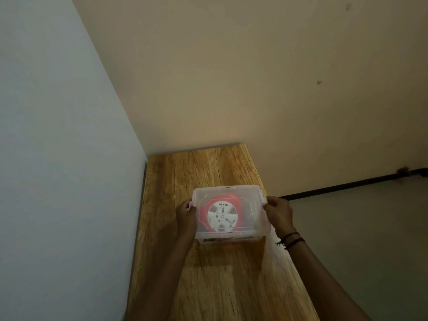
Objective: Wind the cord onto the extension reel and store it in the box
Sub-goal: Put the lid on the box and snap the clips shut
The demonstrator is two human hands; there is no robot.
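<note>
One clear box (pixel 253 193), one reel (pixel 222 216), one wooden tabletop (pixel 208 167), and two hands: left hand (pixel 185 215), right hand (pixel 279 214)

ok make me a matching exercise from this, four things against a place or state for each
1 clear plastic rectangular box
2 red and white round extension reel
3 left hand
4 dark cord wristbands

a on the right wrist
b inside the box
c lid closed
d grips the box's left handle

Pairs: 1-c, 2-b, 3-d, 4-a
</note>
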